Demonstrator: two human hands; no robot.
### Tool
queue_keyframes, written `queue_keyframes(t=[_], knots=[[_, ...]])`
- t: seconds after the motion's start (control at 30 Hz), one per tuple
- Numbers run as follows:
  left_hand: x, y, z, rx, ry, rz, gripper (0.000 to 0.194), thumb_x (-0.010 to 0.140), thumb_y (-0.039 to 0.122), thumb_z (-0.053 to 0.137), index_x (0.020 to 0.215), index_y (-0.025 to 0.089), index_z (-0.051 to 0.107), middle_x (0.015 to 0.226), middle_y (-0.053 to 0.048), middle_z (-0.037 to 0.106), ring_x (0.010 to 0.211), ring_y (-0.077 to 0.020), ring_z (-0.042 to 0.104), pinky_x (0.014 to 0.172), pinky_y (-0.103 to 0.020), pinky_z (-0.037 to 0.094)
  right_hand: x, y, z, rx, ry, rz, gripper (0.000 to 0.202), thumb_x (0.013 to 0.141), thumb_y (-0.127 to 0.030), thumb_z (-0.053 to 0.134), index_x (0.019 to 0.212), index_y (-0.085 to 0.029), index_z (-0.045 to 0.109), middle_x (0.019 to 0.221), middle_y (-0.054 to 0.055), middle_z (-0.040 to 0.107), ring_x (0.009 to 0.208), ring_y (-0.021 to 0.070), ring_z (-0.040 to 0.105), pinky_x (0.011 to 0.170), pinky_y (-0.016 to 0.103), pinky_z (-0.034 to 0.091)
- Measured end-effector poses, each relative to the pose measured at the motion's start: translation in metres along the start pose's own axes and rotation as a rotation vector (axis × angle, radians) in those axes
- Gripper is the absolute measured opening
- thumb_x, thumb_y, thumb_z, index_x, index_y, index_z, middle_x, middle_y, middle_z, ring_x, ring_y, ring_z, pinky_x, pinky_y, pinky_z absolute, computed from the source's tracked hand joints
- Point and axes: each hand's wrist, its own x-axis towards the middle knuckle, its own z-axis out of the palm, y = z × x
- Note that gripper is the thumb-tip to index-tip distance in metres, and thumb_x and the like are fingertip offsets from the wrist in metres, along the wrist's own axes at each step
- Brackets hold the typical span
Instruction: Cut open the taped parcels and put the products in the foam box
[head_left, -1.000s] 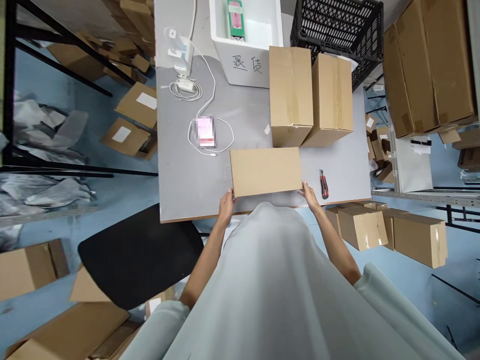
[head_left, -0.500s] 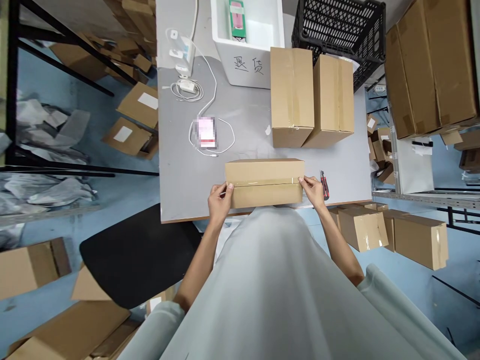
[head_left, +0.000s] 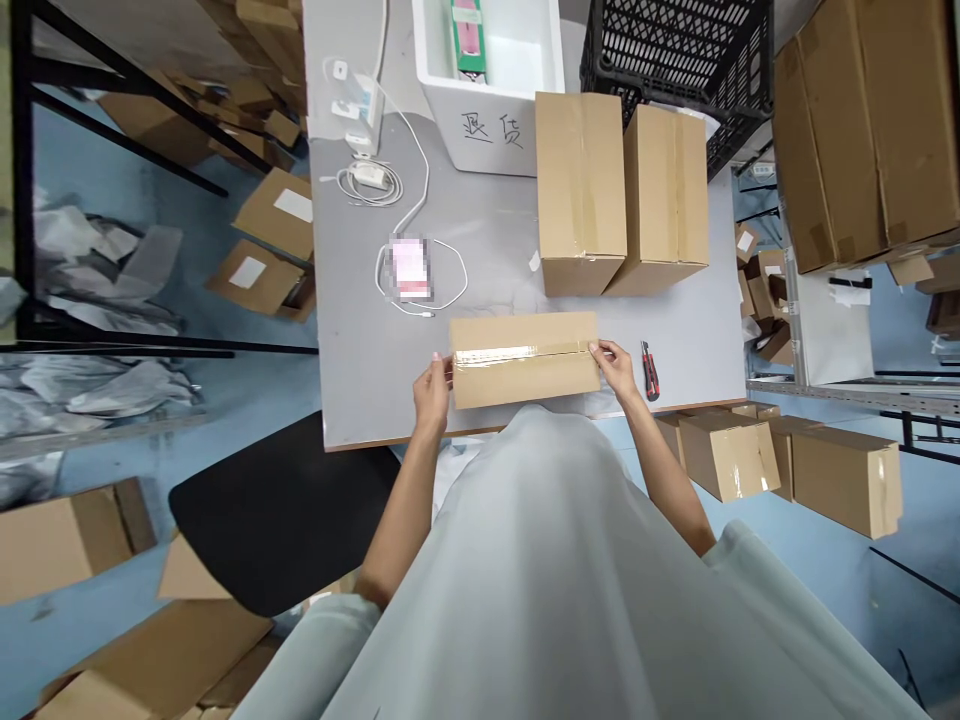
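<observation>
A long cardboard box point(head_left: 523, 382) lies near the table's front edge, with shiny clear tape running lengthwise along its upper face. At its left end is my left hand point(head_left: 433, 392), fingers closed against the box's side. My right hand point(head_left: 616, 372) pinches the box's right end, thumb and finger near the end of the tape. A red and black utility knife point(head_left: 649, 372) lies on the grey table point(head_left: 375, 390), a little to the right of my right hand.
Two taller cartons point(head_left: 582, 190) stand behind the box. Farther back are a white bin point(head_left: 487, 135) and a black crate point(head_left: 675, 50). A white cable surrounds a blurred pink item point(head_left: 409, 268) at the left. A black chair point(head_left: 285, 510) stands left of me.
The long box has tilted so its taped face shows more, and it sits slightly farther left. My left hand has shifted from its front corner to its left end; my right hand moved slightly left.
</observation>
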Motion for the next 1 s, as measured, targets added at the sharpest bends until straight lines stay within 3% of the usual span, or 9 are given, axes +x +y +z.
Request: queue_keyframes(t=[0.17, 0.27, 0.37, 0.43, 0.53, 0.67, 0.77, 0.87, 1.0], knots=[[0.016, -0.006, 0.018, -0.057, -0.025, -0.221, 0.059, 0.110, 0.067, 0.057, 0.129, 0.015, 0.077, 0.144, -0.021, 0.077, 0.129, -0.0284, 0.074, 0.112, -0.043, 0.057, 0.005, 0.003, -0.027, 0.029, 0.037, 0.038, 0.066, 0.085, -0.084, 0.075, 0.109, -0.023, 0.085, 0.121, 0.013, 0.087, 0.113, 0.0333, 0.080, 0.105, 0.050, 0.064], [0.012, -0.003, 0.037, -0.070, -0.178, -0.238, 0.063, 0.104, 0.074, 0.064, 0.120, 0.015, 0.080, 0.130, -0.019, 0.083, 0.126, -0.0321, 0.076, 0.112, -0.045, 0.058, 0.008, -0.002, -0.053, -0.096, 0.185, 0.040, 0.069, 0.088, -0.082, 0.070, 0.112, -0.020, 0.086, 0.127, 0.018, 0.086, 0.121, 0.0374, 0.077, 0.115, 0.058, 0.060], [-0.002, 0.011, 0.057, -0.167, -0.358, -0.217, 0.073, 0.096, 0.085, 0.069, 0.120, 0.017, 0.082, 0.125, -0.018, 0.085, 0.126, -0.0348, 0.077, 0.111, -0.046, 0.060, -0.006, -0.019, -0.069, -0.246, 0.342, -0.065, 0.080, 0.093, -0.083, 0.066, 0.131, -0.015, 0.083, 0.145, 0.025, 0.078, 0.135, 0.0394, 0.072, 0.121, 0.062, 0.056], [-0.014, 0.023, 0.069, -0.229, -0.419, -0.183, 0.078, 0.089, 0.088, 0.075, 0.124, 0.018, 0.082, 0.129, -0.017, 0.085, 0.127, -0.0355, 0.077, 0.110, -0.045, 0.061, -0.027, -0.035, -0.068, -0.260, 0.290, -0.160, 0.080, 0.098, -0.082, 0.064, 0.143, -0.017, 0.080, 0.156, 0.023, 0.072, 0.147, 0.0377, 0.066, 0.126, 0.060, 0.053], [-0.034, 0.042, 0.080, -0.231, -0.476, -0.085, 0.081, 0.084, 0.088, 0.081, 0.127, 0.019, 0.082, 0.133, -0.016, 0.083, 0.126, -0.0344, 0.076, 0.107, -0.043, 0.061, -0.062, -0.060, -0.052, -0.229, 0.065, -0.215, 0.077, 0.105, -0.080, 0.062, 0.159, -0.026, 0.073, 0.170, 0.014, 0.065, 0.165, 0.0336, 0.053, 0.139, 0.055, 0.042], [-0.061, 0.066, 0.075, -0.075, -0.361, 0.099, 0.076, 0.089, 0.088, 0.076, 0.115, 0.018, 0.084, 0.120, -0.012, 0.085, 0.117, -0.0317, 0.076, 0.097, -0.037, 0.062, -0.083, -0.084, -0.034, -0.135, -0.036, -0.159, 0.087, 0.103, -0.086, 0.064, 0.170, -0.031, 0.062, 0.181, 0.004, 0.053, 0.176, 0.0318, 0.037, 0.147, 0.053, 0.028], [-0.078, 0.082, 0.058, 0.007, -0.275, 0.204, 0.072, 0.094, 0.083, 0.074, 0.124, 0.018, 0.085, 0.120, -0.010, 0.086, 0.116, -0.0323, 0.077, 0.093, -0.036, 0.063, -0.078, -0.092, -0.030, 0.019, -0.111, -0.133, 0.085, 0.103, -0.088, 0.060, 0.164, -0.030, 0.070, 0.174, 0.003, 0.062, 0.170, 0.0317, 0.049, 0.145, 0.051, 0.033], [-0.087, 0.091, 0.042, 0.043, -0.235, 0.232, 0.073, 0.097, 0.079, 0.074, 0.136, 0.018, 0.083, 0.128, -0.012, 0.086, 0.122, -0.0349, 0.079, 0.101, -0.041, 0.064, -0.071, -0.091, -0.021, 0.124, -0.185, -0.111, 0.083, 0.102, -0.088, 0.061, 0.155, -0.027, 0.078, 0.164, 0.004, 0.071, 0.161, 0.0328, 0.059, 0.141, 0.050, 0.041], [-0.088, 0.087, 0.038, 0.048, -0.237, 0.221, 0.074, 0.096, 0.075, 0.076, 0.145, 0.019, 0.081, 0.143, -0.014, 0.082, 0.131, -0.0376, 0.078, 0.108, -0.045, 0.064, -0.067, -0.083, -0.007, 0.136, -0.182, -0.070, 0.079, 0.100, -0.088, 0.061, 0.144, -0.026, 0.082, 0.151, 0.006, 0.080, 0.149, 0.0342, 0.067, 0.128, 0.048, 0.054]])
